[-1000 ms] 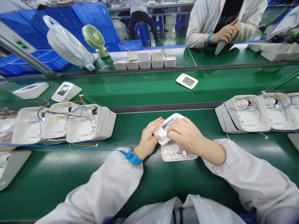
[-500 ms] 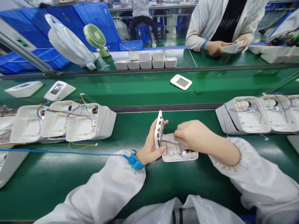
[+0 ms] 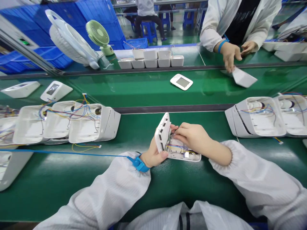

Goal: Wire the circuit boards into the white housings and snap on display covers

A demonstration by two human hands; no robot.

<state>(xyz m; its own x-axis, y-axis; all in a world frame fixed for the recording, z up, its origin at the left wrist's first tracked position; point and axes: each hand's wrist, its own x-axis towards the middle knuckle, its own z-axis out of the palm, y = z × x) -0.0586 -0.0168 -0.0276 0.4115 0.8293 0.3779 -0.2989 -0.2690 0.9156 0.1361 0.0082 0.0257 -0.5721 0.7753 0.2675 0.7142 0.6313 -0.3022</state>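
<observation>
My left hand (image 3: 154, 153) grips a white plastic cover (image 3: 163, 132) and holds it nearly upright, tilted to the left. Beside it on the green bench lies a shallow white housing (image 3: 182, 157) with coloured wires and small parts inside. My right hand (image 3: 189, 135) is closed in a pinch at the inner side of the cover, above the housing; what its fingertips hold is hidden, though wires run up toward them. A blue wrist strap (image 3: 140, 163) with a cord circles my left wrist.
Open white housings with wires stand at left (image 3: 86, 124) and right (image 3: 266, 118). A white panel with a grey screen (image 3: 181, 82) lies on the belt beyond. Across it, a co-worker's hand (image 3: 230, 56) is at a white piece (image 3: 244, 77). Small white boxes (image 3: 151, 59) and fans (image 3: 98, 33) stand behind.
My right hand has moved left to the cover's inner side. The cover has tilted, showing more of its outer face. The co-worker's white piece has come down onto the belt, and the screen panel has shifted left.
</observation>
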